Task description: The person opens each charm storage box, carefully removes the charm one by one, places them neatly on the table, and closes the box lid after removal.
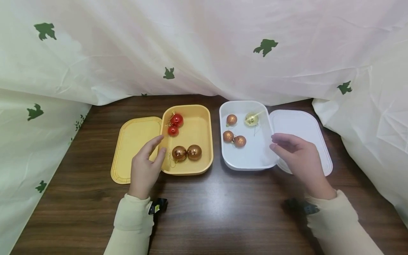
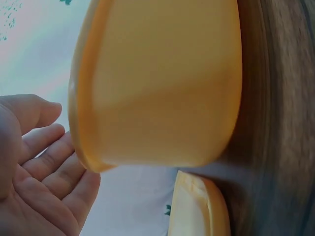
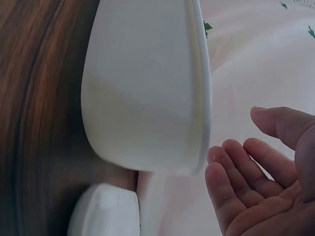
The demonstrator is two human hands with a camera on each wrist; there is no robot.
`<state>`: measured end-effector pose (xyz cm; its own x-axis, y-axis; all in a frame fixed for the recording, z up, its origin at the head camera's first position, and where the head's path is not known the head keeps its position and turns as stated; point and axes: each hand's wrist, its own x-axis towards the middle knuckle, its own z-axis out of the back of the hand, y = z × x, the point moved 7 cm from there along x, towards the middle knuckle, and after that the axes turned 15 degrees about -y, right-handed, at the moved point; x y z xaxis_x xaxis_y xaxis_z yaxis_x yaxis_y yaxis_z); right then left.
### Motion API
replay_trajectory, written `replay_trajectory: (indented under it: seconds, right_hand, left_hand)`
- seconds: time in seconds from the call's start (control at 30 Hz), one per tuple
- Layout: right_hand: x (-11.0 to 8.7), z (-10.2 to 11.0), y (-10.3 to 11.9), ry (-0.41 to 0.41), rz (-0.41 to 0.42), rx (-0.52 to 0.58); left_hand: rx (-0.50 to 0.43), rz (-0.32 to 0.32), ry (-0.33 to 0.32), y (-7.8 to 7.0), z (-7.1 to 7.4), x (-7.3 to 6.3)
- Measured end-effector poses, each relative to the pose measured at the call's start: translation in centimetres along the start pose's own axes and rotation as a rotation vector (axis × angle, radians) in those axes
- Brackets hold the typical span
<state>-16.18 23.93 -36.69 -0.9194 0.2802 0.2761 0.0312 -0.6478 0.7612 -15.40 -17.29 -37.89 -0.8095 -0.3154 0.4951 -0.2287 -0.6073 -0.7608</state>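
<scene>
My left hand (image 1: pixel 146 166) hovers at the left side of a yellow plastic box (image 1: pixel 200 120), its fingers loosely bent and holding nothing. Two red baubles (image 1: pixel 176 120) lie at the back left of that box, and two shiny brown baubles (image 1: pixel 194 152) sit near its front. On the other side, my right hand (image 1: pixel 299 156) has its fingertips right at the right rim of a white box (image 1: pixel 255 156), with nothing in its grasp. Three glittery copper baubles (image 1: pixel 240 141) and one pale gold bauble (image 1: pixel 251 119) rest inside the white box.
A yellow lid (image 1: pixel 135 141) lies flat left of the yellow box. The white lid (image 1: pixel 302 124) is at the right, partly behind my right hand. Dark wooden tabletop (image 1: pixel 216 212) stretches in front. A white curtain with green bird shapes (image 1: pixel 197 46) hangs behind and along both sides.
</scene>
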Motion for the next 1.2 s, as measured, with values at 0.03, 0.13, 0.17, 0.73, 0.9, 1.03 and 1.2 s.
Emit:
replay_trajectory:
  seconds: [0.03, 0.13, 0.17, 0.73, 0.9, 1.03, 1.2]
  right_hand:
    - [-0.1, -0.2, 0.2, 0.004, 0.013, 0.0]
    - [-0.2, -0.9, 0.9, 0.008, 0.049, 0.014]
    - [-0.2, -1.0, 1.1, 0.008, 0.06, 0.021]
    - [-0.8, -4.1, 3.6, 0.11, 0.1, 0.063]
    - [-0.8, -4.9, 4.6, 0.141, 0.117, 0.087]
    - [-0.8, -5.7, 5.7, 0.151, 0.154, 0.116]
    - [-0.9, -6.8, 6.5, 0.17, 0.188, 0.137]
  left_hand:
    - [0.005, 0.01, 0.002, 0.2, 0.0, 0.0]
    - [0.025, 0.048, 0.013, 0.8, 0.0, 0.1]
    - [0.032, 0.066, 0.017, 1.0, 0.0, 0.1]
    - [0.156, 0.147, 0.093, 2.8, -0.9, -0.1]
    - [0.169, 0.127, 0.093, 2.8, -1.4, -0.3]
    - [0.164, 0.131, 0.102, 2.9, -1.6, -0.5]
    - [0.167, 0.138, 0.12, 3.0, -1.9, -0.6]
